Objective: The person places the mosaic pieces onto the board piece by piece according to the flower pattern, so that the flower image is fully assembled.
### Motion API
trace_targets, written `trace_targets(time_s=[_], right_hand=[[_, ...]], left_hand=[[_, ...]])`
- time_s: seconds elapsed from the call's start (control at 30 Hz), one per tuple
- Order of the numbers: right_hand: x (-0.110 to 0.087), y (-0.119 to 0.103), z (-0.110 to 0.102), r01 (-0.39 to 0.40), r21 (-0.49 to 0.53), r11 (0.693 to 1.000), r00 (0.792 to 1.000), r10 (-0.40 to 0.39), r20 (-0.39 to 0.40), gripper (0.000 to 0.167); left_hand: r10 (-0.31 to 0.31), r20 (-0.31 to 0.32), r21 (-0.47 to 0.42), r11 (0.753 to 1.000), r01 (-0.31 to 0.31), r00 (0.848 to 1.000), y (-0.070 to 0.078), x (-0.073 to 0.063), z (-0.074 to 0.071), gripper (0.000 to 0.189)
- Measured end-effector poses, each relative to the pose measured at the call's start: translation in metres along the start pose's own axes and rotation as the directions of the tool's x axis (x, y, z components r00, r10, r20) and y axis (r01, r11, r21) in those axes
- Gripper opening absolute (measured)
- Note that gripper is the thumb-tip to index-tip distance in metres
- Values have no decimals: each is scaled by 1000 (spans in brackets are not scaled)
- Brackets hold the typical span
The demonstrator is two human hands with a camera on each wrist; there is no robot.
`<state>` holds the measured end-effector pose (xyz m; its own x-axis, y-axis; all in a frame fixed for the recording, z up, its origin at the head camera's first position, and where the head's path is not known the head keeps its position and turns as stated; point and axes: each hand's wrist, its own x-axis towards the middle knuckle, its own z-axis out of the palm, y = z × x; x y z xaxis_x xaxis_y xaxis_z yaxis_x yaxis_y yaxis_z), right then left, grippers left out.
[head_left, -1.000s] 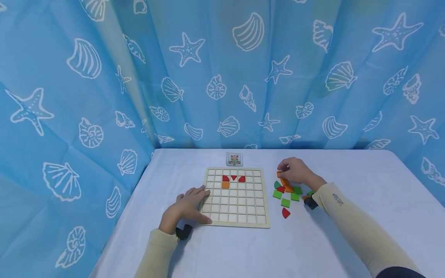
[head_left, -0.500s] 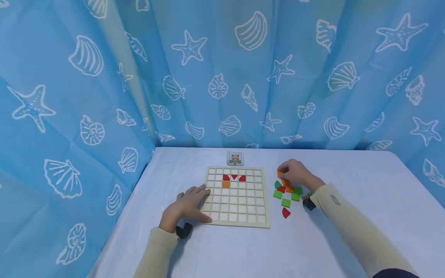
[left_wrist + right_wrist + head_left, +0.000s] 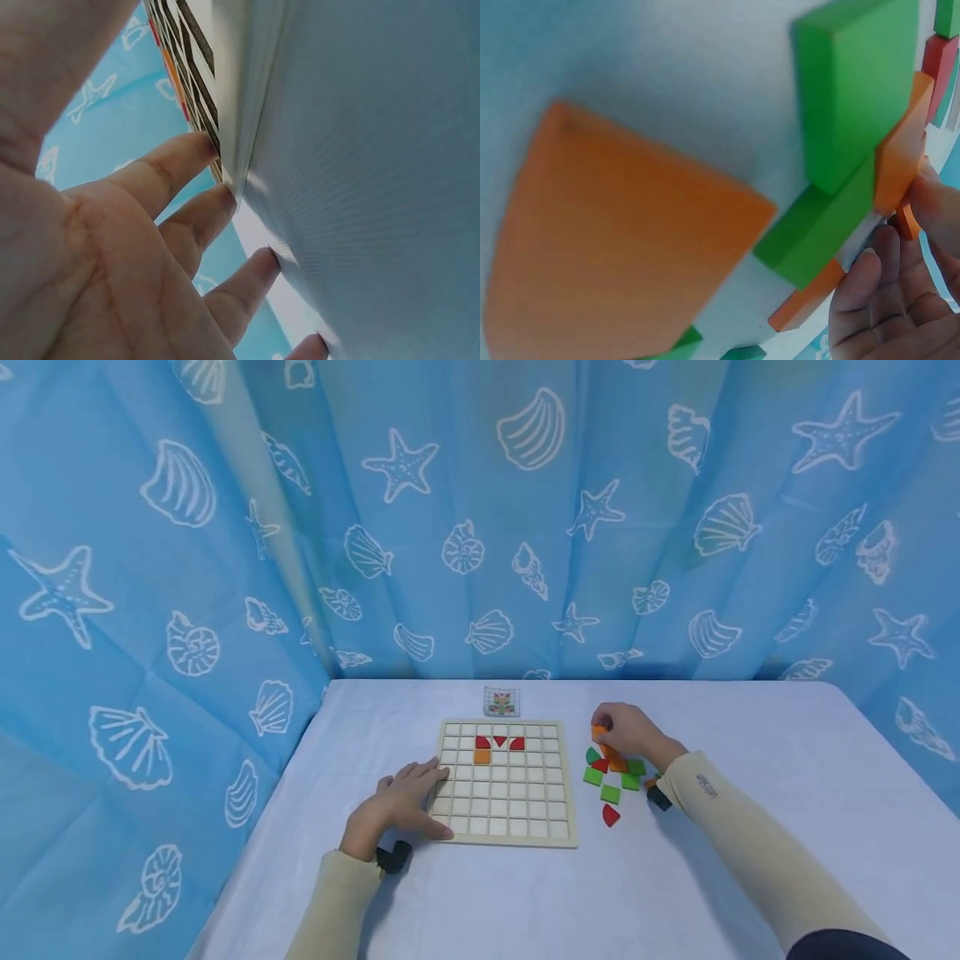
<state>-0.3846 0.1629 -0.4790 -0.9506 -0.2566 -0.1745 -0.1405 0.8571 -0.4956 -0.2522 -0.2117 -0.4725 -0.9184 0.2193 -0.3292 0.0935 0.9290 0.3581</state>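
My left hand lies with spread fingers at the left edge of a pale gridded board. In the left wrist view its fingertips touch the board's side and the tablecloth. Set in the board's upper cells are two red quarter-round tiles, a small red triangle and an orange square tile. Right of the board, my right hand pinches another orange tile between thumb and fingers, over a loose heap of tiles. The right wrist view shows only part of that orange tile.
Green square tiles, a dark green piece and more orange ones lie about the right hand. A red quarter-round tile sits nearest the front. Behind the board is a small pattern card. A blue shell-print curtain hangs behind the table.
My right hand stays over the heap with the orange tile, lifting it slightly. The left hand keeps its place at the board. The whole view shifts a little.
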Motion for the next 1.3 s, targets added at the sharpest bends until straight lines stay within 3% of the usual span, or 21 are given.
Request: trace_targets(time_s=[0.17, 0.47, 0.8, 1.3], right_hand=[[1, -2, 1, 22, 16, 1000, 1000, -22, 8, 18], [-2, -8, -8, 63, 131, 989, 994, -51, -94, 31], [-4, -15, -12, 79, 161, 984, 988, -57, -141, 36], [3, -27, -7, 122, 274, 954, 987, -89, -132, 33]], left_hand=[[-9, -6, 1, 1000, 9, 1000, -1, 0, 0, 99], [-15, -6, 4, 1000, 15, 1000, 0, 0, -1, 99], [-12, -8, -5, 1000, 12, 1000, 0, 1, 2, 100], [10, -12, -12, 1000, -10, 1000, -1, -1, 2, 100]])
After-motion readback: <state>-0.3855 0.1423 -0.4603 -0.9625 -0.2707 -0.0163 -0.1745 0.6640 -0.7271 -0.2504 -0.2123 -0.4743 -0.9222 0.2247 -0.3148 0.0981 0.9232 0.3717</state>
